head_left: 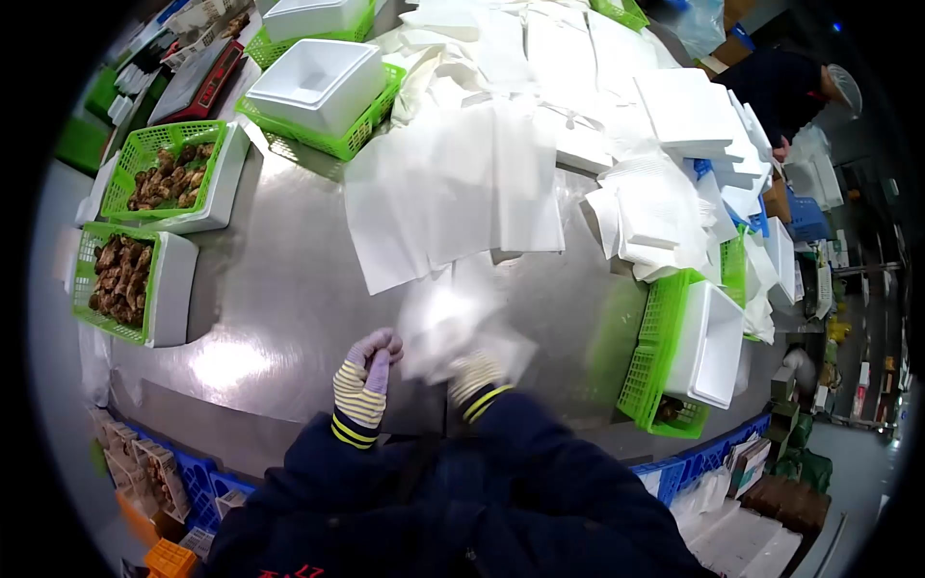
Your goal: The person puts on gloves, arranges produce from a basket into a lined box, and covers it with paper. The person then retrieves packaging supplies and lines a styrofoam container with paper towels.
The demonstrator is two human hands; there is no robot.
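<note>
right hand (472, 366) blurred, fingers lost against white sheet (448, 323), gloved left hand (373, 358)

Desk (289, 279): metal, smooth, glossy, with bright reflections. Sheets (453, 188): white, thin, paper-like, matt, creased in places. Boxes (318, 85): white foam, smooth, low sheen. Baskets (655, 352): green plastic, perforated. Brown contents (123, 279) of two baskets: rough, lumpy. Striped cuffs (358, 400): knitted cloth. Dark sleeves (332, 453): cloth, matt.
</note>
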